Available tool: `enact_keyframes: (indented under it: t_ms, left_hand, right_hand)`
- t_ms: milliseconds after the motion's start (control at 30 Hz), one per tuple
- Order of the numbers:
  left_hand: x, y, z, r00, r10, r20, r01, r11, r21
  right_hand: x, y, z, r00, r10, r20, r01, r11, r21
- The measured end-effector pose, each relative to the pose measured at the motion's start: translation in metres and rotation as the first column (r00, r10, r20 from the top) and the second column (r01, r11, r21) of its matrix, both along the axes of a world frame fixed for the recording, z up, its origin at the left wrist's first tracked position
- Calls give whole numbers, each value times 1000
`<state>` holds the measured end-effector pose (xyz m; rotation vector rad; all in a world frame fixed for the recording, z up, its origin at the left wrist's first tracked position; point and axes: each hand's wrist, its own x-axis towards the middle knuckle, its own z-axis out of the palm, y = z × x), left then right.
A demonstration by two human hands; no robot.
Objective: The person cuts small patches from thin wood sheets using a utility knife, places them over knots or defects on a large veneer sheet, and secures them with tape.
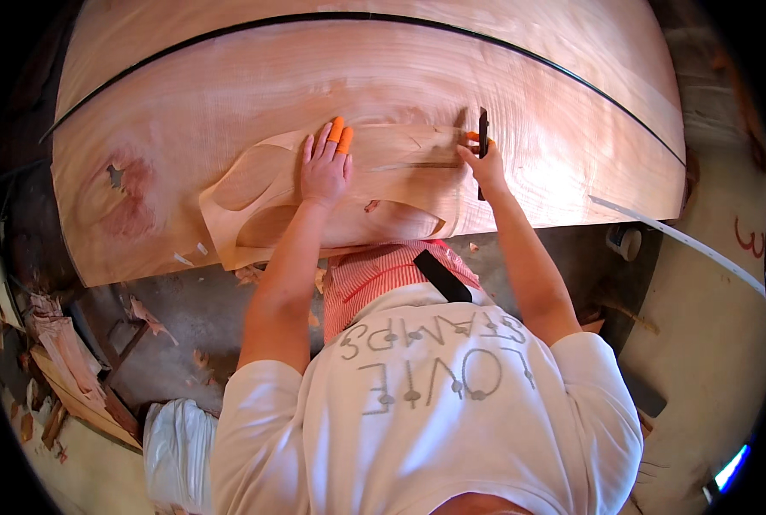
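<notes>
Veneer sheet (228,94), pale reddish wood with wavy grain, covers nearly the whole desk (623,51) in front of the person, its near edge running just above the person's striped apron. A dark knot patch (130,193) with a small hole marks its left part. On top of the sheet lies a curved wooden template (254,184) with rounded cut-outs, tilted so that its left end points toward the near edge.

The left hand (325,167) lies flat and spread open on the template, palm down, pressing on it and grasping nothing; two of its fingers wear orange fingertip covers (340,135). The right hand (484,167) is closed around a dark knife (483,133) (its blade end is hidden by the hand), held upright against the sheet at the template's right end; an orange cover shows on one finger here too.

A thin dark line (572,73) arcs across the far part of the sheet. On the floor (194,318) below the near edge lie wood scraps (65,360) and shavings at the left, and a pale strip (683,240) runs off to the right.
</notes>
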<state>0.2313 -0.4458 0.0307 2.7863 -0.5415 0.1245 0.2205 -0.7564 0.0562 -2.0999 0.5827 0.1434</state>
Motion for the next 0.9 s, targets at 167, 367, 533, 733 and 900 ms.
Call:
enact_keyframes:
  t_ms: [167, 367, 533, 733, 900]
  left_hand:
    - [-3, 2, -3, 1000, 12, 5, -12, 1000, -29]
    - [-2, 2, -5, 1000, 9, 28, -8, 999, -49]
    - [-4, 2, -3, 999, 16, 37, -15, 999, -38]
    - [-1, 0, -3, 998, -7, 58, 11, 997, -75]
    - [-10, 26, 13, 996, 88, 21, -81, 969, -235]
  right_hand:
    - [5, -2, 16, 991, 130, 24, -131, 991, 25]
    - [10, 15, 33, 974, 68, -217, -17, 974, 225]
    - [10, 14, 55, 831, 452, -325, -116, 711, 694]
    - [30, 54, -4, 957, 283, -71, -181, 767, 616]
    - [27, 57, -2, 961, 263, -88, -144, 743, 653]
